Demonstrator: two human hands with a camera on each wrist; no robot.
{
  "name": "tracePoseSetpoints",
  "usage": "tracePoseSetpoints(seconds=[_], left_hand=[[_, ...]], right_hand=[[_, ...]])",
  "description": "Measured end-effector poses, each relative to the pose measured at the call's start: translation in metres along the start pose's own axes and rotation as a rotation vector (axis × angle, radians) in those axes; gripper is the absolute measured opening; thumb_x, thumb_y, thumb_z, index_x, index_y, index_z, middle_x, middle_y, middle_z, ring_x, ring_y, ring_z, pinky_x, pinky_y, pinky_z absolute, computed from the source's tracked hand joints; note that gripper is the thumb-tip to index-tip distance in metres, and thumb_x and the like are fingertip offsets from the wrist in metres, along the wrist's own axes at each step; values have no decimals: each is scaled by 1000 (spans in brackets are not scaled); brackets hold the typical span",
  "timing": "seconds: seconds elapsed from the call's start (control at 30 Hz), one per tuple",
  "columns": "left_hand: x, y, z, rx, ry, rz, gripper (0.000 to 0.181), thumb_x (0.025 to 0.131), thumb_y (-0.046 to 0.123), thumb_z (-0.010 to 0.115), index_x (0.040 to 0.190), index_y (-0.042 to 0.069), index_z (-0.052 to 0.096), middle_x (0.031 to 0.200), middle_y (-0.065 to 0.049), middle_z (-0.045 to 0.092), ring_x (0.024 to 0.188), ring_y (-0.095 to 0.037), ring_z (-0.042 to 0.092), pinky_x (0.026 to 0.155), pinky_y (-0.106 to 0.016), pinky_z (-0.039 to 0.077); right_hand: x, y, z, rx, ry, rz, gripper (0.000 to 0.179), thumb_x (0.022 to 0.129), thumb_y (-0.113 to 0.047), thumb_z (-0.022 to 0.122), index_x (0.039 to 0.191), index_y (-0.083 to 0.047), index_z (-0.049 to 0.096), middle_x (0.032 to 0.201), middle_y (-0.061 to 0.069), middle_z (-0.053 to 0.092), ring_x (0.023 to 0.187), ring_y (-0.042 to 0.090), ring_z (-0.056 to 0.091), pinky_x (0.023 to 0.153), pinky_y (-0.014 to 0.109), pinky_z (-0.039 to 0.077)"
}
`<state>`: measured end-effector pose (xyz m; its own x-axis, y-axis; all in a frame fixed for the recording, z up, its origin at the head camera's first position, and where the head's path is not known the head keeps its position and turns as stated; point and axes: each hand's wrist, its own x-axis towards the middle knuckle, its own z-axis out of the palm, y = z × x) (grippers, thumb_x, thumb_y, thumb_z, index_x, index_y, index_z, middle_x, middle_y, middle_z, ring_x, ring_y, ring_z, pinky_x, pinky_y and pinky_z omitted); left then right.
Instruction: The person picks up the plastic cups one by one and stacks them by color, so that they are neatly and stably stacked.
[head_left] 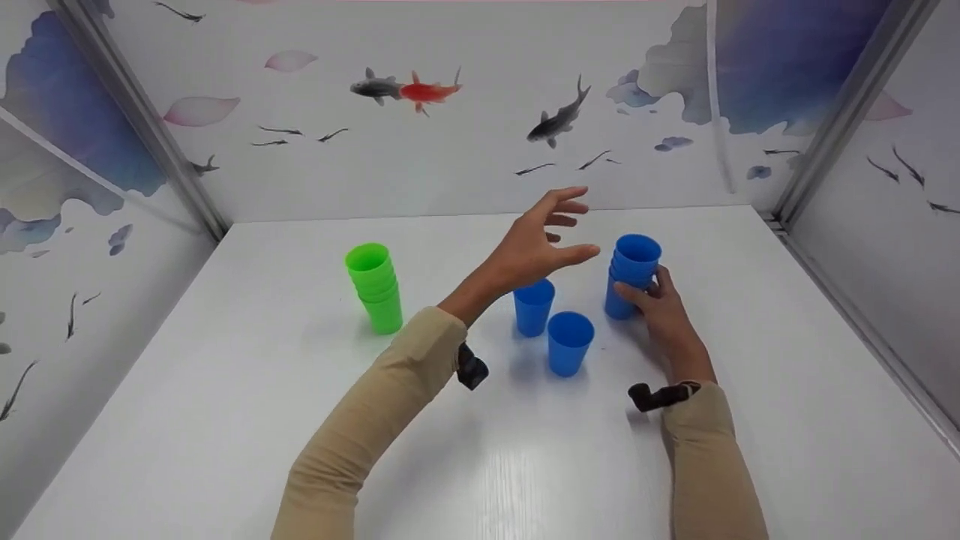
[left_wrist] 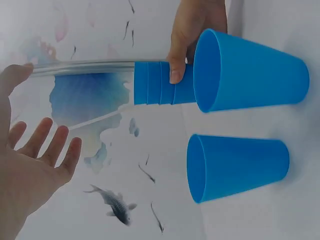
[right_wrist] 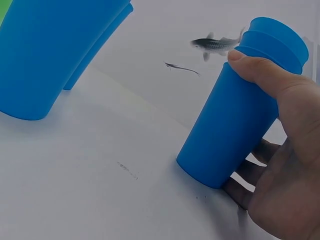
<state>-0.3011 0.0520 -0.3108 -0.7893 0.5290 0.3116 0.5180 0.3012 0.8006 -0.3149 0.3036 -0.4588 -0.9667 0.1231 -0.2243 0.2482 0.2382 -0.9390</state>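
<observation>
On the right of the table stands a stack of nested blue cups. My right hand holds it from the right side, thumb across the front near the upper rims, the other fingers behind and low. My left hand hovers in the air left of the stack, fingers spread and palm turned toward it, touching nothing. Below the left hand two single blue cups stand upright, a rear cup partly covered by that hand and a front cup. In the left wrist view the front cup appears large beside the rear cup.
A stack of green cups stands left of the left forearm. White panels printed with fish and petals close off the back and sides of the white table. Each wrist carries a small black camera.
</observation>
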Motion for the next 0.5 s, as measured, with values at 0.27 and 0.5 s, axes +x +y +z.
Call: tracePoseSetpoints(seconds=[0.27,0.5], left_hand=[[-33,-24,-12,53,-19,-24,60,91,32,75,143,16,48,142,-5,58,129,-22,57,105,-32,51],[-49,-55,-6,66,14,-58,61,90,30,75,143,14,47,143,-9,57,133,-26,54,108,-42,50]], right_hand=[[0,-1,-2,-2,-10,8,115,83,-66,68,160,-34,-11,170,6,-7,158,35,-4,126,59,7],[-2,-1,-2,-4,-16,23,117,81,-68,67,159,-35,-13,170,4,-8,157,35,-4,125,61,7]])
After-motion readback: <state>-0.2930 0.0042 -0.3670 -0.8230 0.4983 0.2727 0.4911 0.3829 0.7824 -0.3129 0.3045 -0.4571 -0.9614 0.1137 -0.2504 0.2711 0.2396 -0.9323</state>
